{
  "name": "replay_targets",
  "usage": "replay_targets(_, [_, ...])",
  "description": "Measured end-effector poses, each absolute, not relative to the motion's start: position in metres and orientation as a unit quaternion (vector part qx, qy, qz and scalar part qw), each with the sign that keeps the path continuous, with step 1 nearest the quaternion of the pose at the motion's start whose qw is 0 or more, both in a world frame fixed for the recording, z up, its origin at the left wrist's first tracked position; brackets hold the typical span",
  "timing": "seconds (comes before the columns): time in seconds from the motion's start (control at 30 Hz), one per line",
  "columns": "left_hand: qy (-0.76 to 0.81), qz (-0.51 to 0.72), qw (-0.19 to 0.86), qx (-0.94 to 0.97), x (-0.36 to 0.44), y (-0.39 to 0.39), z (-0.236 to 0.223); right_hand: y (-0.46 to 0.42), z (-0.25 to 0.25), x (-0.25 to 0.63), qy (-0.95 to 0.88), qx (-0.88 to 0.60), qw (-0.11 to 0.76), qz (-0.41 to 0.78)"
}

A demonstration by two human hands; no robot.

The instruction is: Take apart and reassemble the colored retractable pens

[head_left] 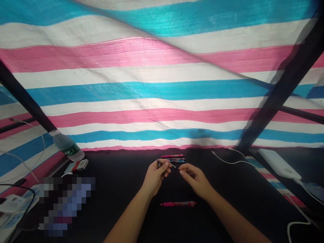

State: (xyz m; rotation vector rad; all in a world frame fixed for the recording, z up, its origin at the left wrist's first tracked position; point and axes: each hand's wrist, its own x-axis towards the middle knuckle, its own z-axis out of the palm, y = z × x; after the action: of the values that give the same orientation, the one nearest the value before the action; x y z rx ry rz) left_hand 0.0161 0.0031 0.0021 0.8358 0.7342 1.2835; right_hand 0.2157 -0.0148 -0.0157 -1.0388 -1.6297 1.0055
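Observation:
Over the dark table, my left hand [157,173] and my right hand [193,177] are held close together, fingers pinched. A thin pale pen refill [173,165] with a dark end spans the gap between them. The left fingers grip one end of it, and the right fingertips close on the other. A dark pen piece [158,163] sticks up from the left hand; its lower part is hidden by the fingers. Just beyond the hands lie a red pen [173,156] and blue-and-black pens [178,160], partly covered by the left hand. Nearer me is a pink-red pen [178,204], lying crosswise.
A water bottle [68,146] leans at the far left beside a small box [77,166]. Power strips [15,216] and cables are at the left edge, near a blurred-out patch. A white power bank [279,164] with white cables lies right. Striped sheeting [152,91] hangs behind.

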Motion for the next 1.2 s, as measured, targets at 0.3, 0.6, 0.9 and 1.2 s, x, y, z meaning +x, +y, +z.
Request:
replay_targets(0.3, [0.371,0.56,0.587,0.451,0.014,0.004,0.0,-0.015,-0.011,0.216,-0.684,-0.432,0.447,0.381])
replay_targets(0.6, [0.395,0.528,0.536,0.527,0.017,0.001,-0.004,-0.014,-0.012,0.211,-0.712,-0.419,0.405,0.392])
replay_targets(0.9, [0.273,0.53,0.784,0.173,0.01,0.01,0.007,-0.004,-0.024,0.21,-0.583,-0.376,0.507,0.511])
replay_targets(1.2, [0.288,0.569,0.729,0.249,0.014,0.007,0.006,-0.005,-0.021,0.211,-0.546,-0.382,0.529,0.525])
